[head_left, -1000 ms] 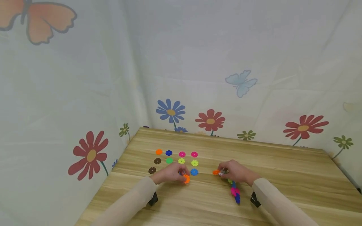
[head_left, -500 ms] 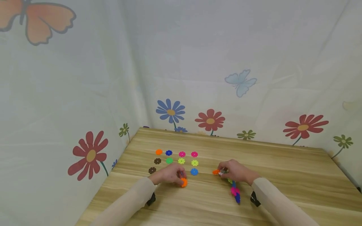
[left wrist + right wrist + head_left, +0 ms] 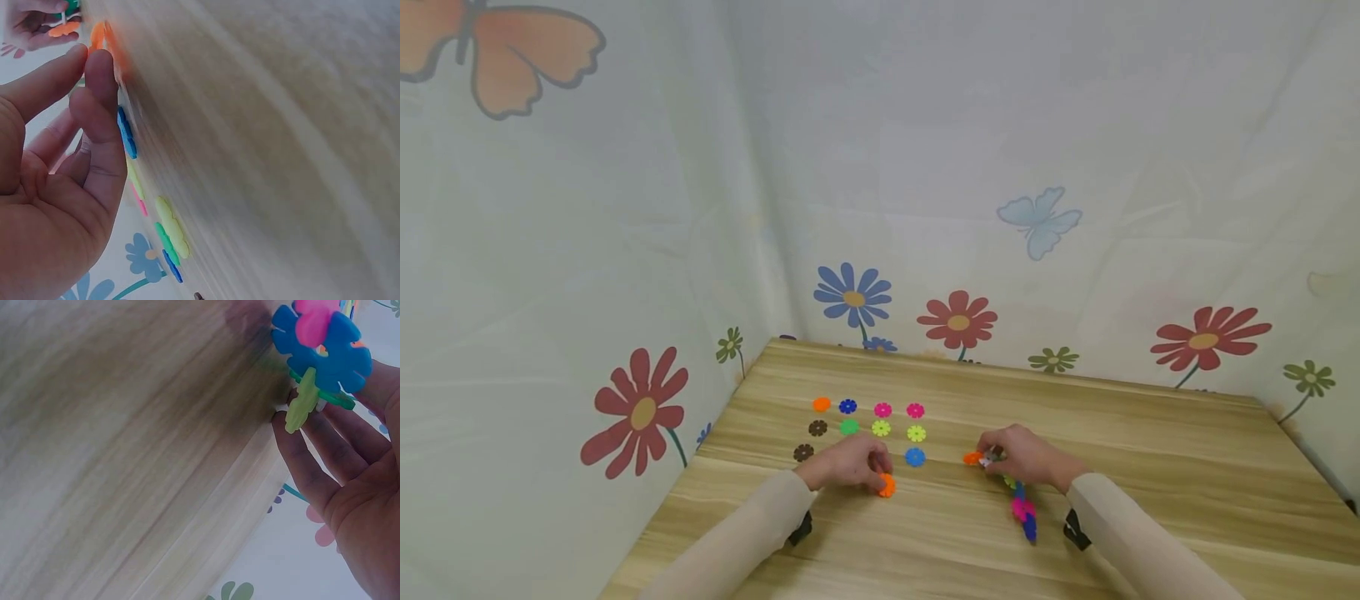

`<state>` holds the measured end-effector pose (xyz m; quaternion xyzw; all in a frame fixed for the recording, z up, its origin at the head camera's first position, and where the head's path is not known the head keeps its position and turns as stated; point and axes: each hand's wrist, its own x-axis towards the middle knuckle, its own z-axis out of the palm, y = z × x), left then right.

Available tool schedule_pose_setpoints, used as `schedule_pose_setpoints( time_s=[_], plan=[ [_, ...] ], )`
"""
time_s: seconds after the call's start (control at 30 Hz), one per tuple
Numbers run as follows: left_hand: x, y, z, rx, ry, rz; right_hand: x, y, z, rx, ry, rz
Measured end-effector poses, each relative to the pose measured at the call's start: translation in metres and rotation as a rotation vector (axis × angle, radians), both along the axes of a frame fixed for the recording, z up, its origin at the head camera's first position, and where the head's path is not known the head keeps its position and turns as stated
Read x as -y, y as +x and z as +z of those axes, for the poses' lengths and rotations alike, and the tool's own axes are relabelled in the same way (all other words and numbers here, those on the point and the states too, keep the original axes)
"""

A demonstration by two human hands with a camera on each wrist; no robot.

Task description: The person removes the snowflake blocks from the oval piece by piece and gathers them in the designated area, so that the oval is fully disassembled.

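Observation:
Thumb and fingertips of my left hand [image 3: 850, 461] pinch an orange notched plastic disc [image 3: 887, 486], tilted up close over the table. In the left wrist view this orange disc [image 3: 98, 34] shows just past the fingertips. My right hand [image 3: 1026, 454] holds a chain of interlocked notched discs [image 3: 1024, 508], whose dark blue end points toward me. At its far end an orange disc [image 3: 973, 458] sticks out left of the fingers, beside a white one. The right wrist view shows the chain's blue disc [image 3: 340, 353], yellow-green disc [image 3: 302, 403] and pink disc [image 3: 312, 325]; the fingers partly hide the rest.
Loose notched discs lie in rows left of centre, among them a blue disc [image 3: 915, 457], a pink disc [image 3: 915, 411], a green disc [image 3: 849, 427] and a brown disc [image 3: 803, 452]. The wooden table [image 3: 1135, 467] meets a flower-printed cloth [image 3: 895, 167] behind.
My left hand has shifted slightly left and toward me with the orange disc, then nearly stopped. My right hand and the chain have stayed almost still.

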<state>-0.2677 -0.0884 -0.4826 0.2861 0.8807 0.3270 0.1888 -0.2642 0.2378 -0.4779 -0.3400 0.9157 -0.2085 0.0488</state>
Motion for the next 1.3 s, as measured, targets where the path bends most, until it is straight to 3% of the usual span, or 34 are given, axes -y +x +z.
schedule_pose_setpoints(
  time_s=[0.17,0.37,0.5,0.77,1.03,1.3],
  plan=[
    [0.001,-0.001,0.0,0.043,0.044,0.035,-0.001,-0.001,0.0,-0.006,0.0,0.0],
    [-0.007,0.0,0.006,-0.017,0.019,0.051,-0.001,-0.001,-0.001,0.007,0.003,-0.003],
    [-0.021,0.001,0.01,-0.041,0.023,0.055,-0.001,0.0,-0.001,0.01,0.007,-0.003],
    [-0.06,0.004,0.01,0.053,0.135,0.087,0.0,0.001,-0.001,-0.01,0.009,0.003],
    [-0.09,0.006,0.004,0.014,0.079,0.15,0.001,0.002,0.0,-0.018,0.008,0.02],
    [-0.107,0.01,0.005,-0.026,0.055,0.168,0.002,0.001,-0.001,-0.003,-0.005,0.037]
  ],
)
